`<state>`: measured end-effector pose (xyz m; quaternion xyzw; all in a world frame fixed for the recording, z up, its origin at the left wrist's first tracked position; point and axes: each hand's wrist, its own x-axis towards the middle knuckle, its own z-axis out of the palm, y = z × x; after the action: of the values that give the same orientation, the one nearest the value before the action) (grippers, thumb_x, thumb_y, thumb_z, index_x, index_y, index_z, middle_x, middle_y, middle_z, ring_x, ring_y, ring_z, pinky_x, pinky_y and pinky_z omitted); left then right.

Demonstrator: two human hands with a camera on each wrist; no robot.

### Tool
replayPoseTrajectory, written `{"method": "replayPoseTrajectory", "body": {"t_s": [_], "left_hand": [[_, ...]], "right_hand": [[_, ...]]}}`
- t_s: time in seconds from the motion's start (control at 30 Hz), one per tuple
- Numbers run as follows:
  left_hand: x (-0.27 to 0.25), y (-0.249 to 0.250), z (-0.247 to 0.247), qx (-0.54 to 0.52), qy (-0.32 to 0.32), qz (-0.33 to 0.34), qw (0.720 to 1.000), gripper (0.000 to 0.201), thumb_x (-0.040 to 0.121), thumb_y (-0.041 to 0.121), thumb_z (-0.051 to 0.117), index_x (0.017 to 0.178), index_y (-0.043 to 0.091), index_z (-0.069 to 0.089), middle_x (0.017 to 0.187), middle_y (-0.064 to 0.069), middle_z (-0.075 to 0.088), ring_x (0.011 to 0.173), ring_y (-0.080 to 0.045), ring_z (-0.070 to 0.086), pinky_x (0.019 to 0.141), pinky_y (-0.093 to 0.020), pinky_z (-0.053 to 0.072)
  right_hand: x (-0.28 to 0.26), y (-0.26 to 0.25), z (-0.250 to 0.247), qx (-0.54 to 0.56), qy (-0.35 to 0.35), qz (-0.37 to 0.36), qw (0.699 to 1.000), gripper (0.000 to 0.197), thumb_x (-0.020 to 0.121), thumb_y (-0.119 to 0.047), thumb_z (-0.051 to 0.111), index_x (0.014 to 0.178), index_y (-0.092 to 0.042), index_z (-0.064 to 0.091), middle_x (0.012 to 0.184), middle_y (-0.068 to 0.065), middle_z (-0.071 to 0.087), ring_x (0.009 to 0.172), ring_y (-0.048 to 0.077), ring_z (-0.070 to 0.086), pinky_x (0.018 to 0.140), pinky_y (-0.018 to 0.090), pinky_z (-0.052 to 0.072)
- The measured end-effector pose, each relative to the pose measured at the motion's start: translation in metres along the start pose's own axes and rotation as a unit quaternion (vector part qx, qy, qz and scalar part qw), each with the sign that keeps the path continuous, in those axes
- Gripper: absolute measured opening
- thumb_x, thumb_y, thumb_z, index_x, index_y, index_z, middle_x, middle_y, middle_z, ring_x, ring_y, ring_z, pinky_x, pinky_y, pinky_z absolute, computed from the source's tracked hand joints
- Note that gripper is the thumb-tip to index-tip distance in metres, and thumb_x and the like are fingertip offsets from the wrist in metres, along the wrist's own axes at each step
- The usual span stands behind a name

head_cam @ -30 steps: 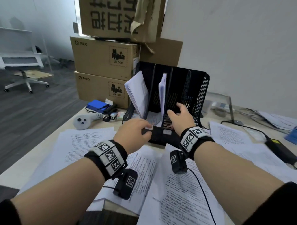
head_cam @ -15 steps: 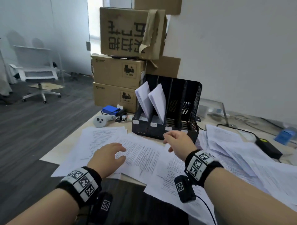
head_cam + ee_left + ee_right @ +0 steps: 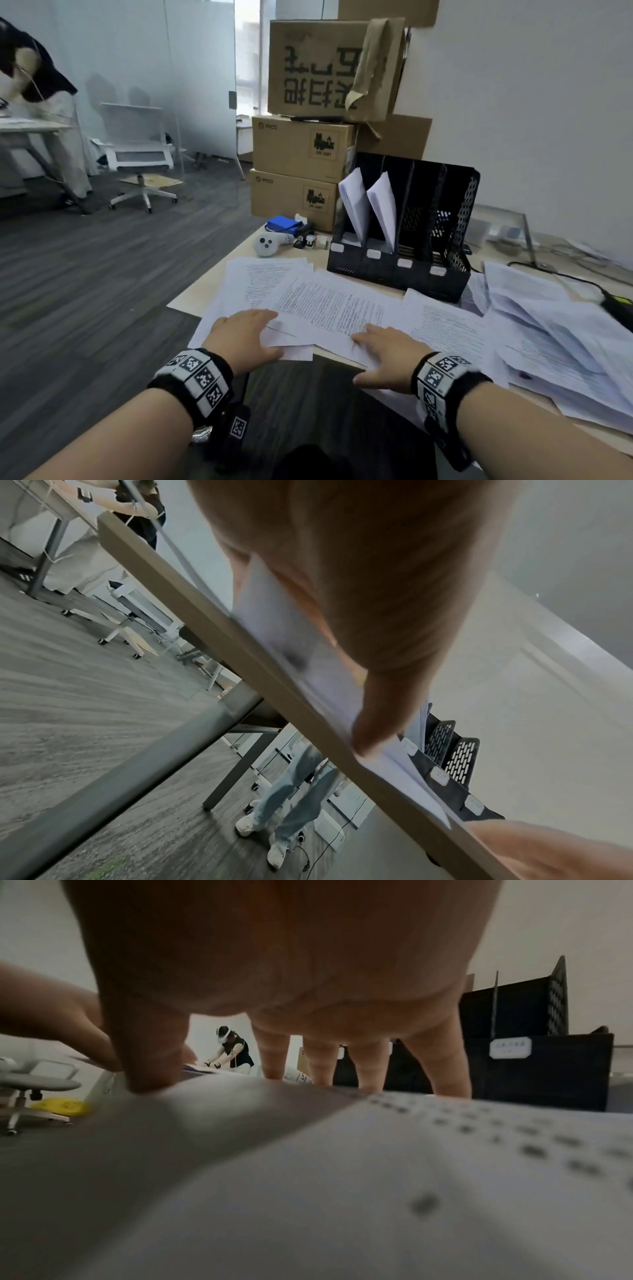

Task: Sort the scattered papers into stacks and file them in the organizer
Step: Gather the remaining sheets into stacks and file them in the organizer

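A black mesh organizer (image 3: pixel 394 274) stands at the back of the table, with white paper stacks (image 3: pixel 356 205) leaning in its two left slots; its right slots look empty. Printed sheets (image 3: pixel 335 308) lie scattered in front of it, and a larger heap (image 3: pixel 548 335) spreads to the right. My left hand (image 3: pixel 246 334) lies flat on the sheets at the table's near edge, thumb (image 3: pixel 377 718) on the paper. My right hand (image 3: pixel 387 353) rests on the middle sheet with spread, straight fingers (image 3: pixel 441 1069) touching it. Neither hand holds anything.
Stacked cardboard boxes (image 3: pixel 301 150) stand behind the organizer on the left. A white controller (image 3: pixel 269 245) and a blue pack (image 3: pixel 282 224) lie near them. A black power brick (image 3: pixel 616 308) with a cable sits at far right. An office chair (image 3: pixel 140 154) and another person (image 3: pixel 30 78) are off left.
Both hands have drawn back from the organizer's front to the near table edge and settled flat on the loose sheets. The head view has pulled back and up.
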<state>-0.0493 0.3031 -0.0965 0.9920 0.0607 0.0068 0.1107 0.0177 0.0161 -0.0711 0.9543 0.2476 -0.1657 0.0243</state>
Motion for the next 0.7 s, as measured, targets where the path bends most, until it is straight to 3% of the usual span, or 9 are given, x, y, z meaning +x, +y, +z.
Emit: {"method": "replayPoseTrajectory", "body": {"t_s": [0.07, 0.13, 0.23, 0.3, 0.43, 0.7], "left_hand": [[-0.001, -0.005, 0.0, -0.031, 0.022, 0.006, 0.999, 0.059, 0.093, 0.042, 0.054, 0.151, 0.036, 0.043, 0.157, 0.014, 0.044, 0.143, -0.011, 0.041, 0.116, -0.03, 0.031], [-0.003, -0.011, -0.001, -0.068, 0.045, 0.005, 0.997, 0.044, 0.098, 0.03, 0.051, 0.142, 0.033, 0.056, 0.149, 0.014, 0.054, 0.138, -0.011, 0.048, 0.111, -0.025, 0.034], [-0.004, -0.017, -0.003, -0.099, 0.094, -0.009, 0.991, 0.03, 0.102, 0.031, 0.051, 0.126, 0.033, 0.069, 0.134, 0.012, 0.067, 0.127, -0.017, 0.059, 0.102, -0.028, 0.044], [-0.003, -0.019, -0.01, -0.152, 0.13, -0.04, 0.979, 0.028, 0.102, 0.032, 0.053, 0.121, 0.03, 0.073, 0.128, 0.006, 0.071, 0.121, -0.024, 0.063, 0.099, -0.033, 0.048], [0.003, -0.024, -0.033, -0.225, 0.188, -0.085, 0.952, 0.028, 0.102, 0.031, 0.054, 0.121, 0.024, 0.074, 0.124, -0.006, 0.073, 0.116, -0.031, 0.063, 0.095, -0.036, 0.047], [0.011, -0.033, -0.051, -0.288, 0.219, -0.094, 0.927, 0.028, 0.104, 0.03, 0.051, 0.117, 0.02, 0.074, 0.114, -0.006, 0.073, 0.112, -0.031, 0.062, 0.09, -0.036, 0.045]], "right_hand": [[-0.001, 0.004, 0.0, 0.011, 0.018, 0.0, 1.0, 0.093, 0.069, -0.069, 0.055, 0.151, -0.047, 0.018, 0.163, -0.013, 0.018, 0.146, 0.019, 0.024, 0.112, 0.054, 0.033], [-0.004, 0.007, -0.001, 0.027, 0.033, -0.007, 0.999, 0.084, 0.075, -0.058, 0.056, 0.15, -0.046, 0.022, 0.16, -0.014, 0.024, 0.144, 0.016, 0.027, 0.111, 0.052, 0.034], [-0.009, 0.005, -0.003, 0.046, 0.059, -0.007, 0.997, 0.073, 0.084, -0.06, 0.051, 0.15, -0.046, 0.024, 0.162, -0.015, 0.02, 0.147, 0.014, 0.024, 0.116, 0.051, 0.029], [-0.01, 0.001, -0.005, 0.055, 0.066, -0.008, 0.996, 0.069, 0.088, -0.062, 0.051, 0.151, -0.041, 0.029, 0.16, -0.013, 0.027, 0.146, 0.014, 0.028, 0.117, 0.046, 0.029], [-0.006, 0.001, -0.007, 0.054, 0.057, 0.006, 0.997, 0.07, 0.088, -0.063, 0.053, 0.149, -0.031, 0.037, 0.153, -0.008, 0.04, 0.138, 0.017, 0.039, 0.115, 0.039, 0.031], [-0.001, 0.013, -0.005, 0.066, 0.063, 0.025, 0.995, 0.071, 0.087, -0.062, 0.053, 0.149, -0.03, 0.038, 0.151, -0.009, 0.041, 0.138, 0.016, 0.039, 0.116, 0.037, 0.029]]}}
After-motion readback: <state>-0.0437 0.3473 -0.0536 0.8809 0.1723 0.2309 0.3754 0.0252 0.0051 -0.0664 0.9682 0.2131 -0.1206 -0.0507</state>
